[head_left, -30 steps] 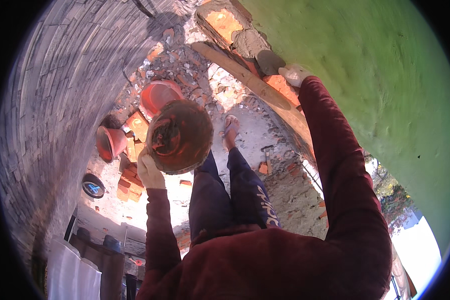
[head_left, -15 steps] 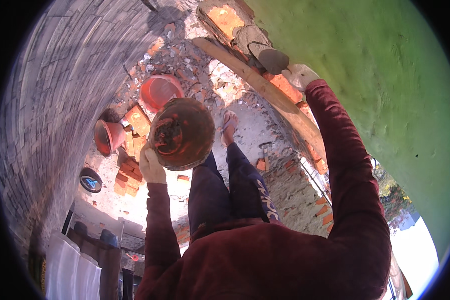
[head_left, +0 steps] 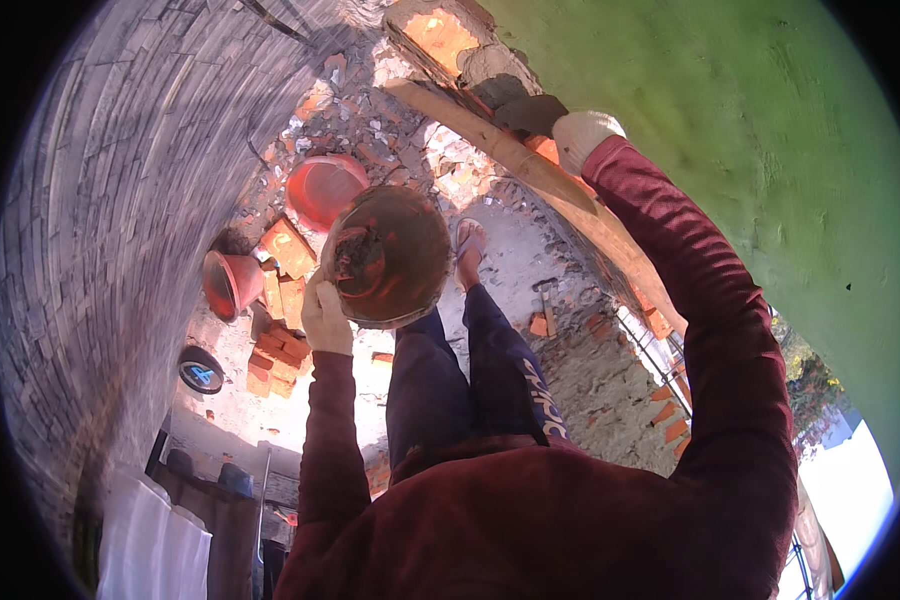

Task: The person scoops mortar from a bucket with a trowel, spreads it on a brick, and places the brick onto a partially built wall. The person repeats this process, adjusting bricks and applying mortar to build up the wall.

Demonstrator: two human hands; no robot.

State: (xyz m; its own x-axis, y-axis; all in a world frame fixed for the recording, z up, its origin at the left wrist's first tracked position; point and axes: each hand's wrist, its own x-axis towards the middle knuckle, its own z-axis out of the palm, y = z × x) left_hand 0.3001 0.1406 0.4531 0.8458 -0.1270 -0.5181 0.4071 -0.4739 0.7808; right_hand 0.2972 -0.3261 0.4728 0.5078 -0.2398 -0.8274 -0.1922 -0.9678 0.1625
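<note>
Left hand (head_left: 327, 318), pale-gloved, was at 9 o'clock, clamped on the rim of a round pan (head_left: 405, 262) just off centre toward 10; dark mortar clump (head_left: 358, 253) sat inside. Right hand (head_left: 587, 138) was at 1 o'clock, clamped on a trowel (head_left: 532, 114), handle hidden; blade contact with brick couldn't be told. Plank (head_left: 542, 180) ran from 12 to 3. Red bucket (head_left: 310, 195) stood at 10, loose bricks (head_left: 278, 360) lay at 8.

White lettering (head_left: 543, 400) on dark trousers (head_left: 428, 385)
</note>
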